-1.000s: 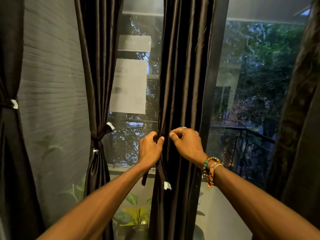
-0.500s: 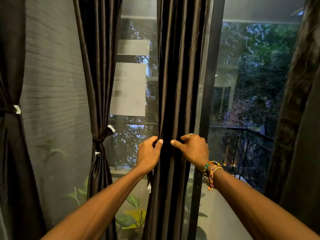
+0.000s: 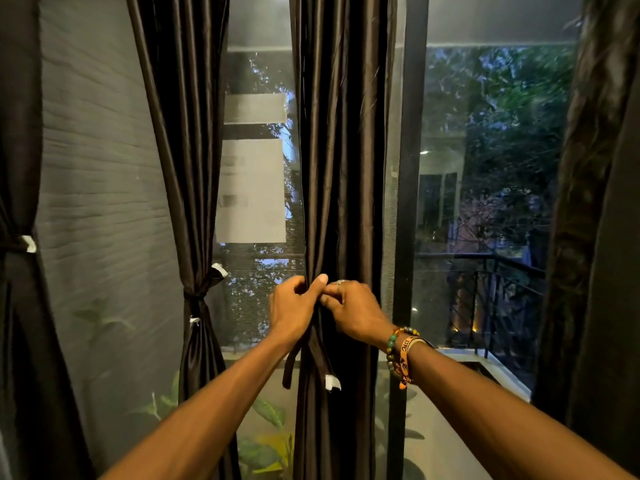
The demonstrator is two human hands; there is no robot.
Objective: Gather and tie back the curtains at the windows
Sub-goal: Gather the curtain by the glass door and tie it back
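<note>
A dark brown satin curtain (image 3: 341, 168) hangs gathered in the middle of the window. My left hand (image 3: 294, 311) and my right hand (image 3: 353, 311) meet in front of it at waist height, both pinching a dark tie-back strip (image 3: 290, 367). Two ends of the strip dangle below my hands, one tipped with a white tab (image 3: 331, 382). To the left, a second curtain (image 3: 187, 168) is tied at its middle with a knot (image 3: 195, 296). A third curtain (image 3: 17, 237) at the far left edge is tied too.
A dark vertical window frame (image 3: 410, 202) stands just right of the middle curtain. Another dark curtain (image 3: 599, 237) hangs loose at the far right. Behind the glass are a balcony railing (image 3: 491, 299), trees and potted green leaves (image 3: 266, 445). A grey wall (image 3: 104, 202) shows at left.
My hands have come together until they touch, drawing the tie-back tight around the middle curtain. The strip's ends now hang lower, with the white tab in view below my hands.
</note>
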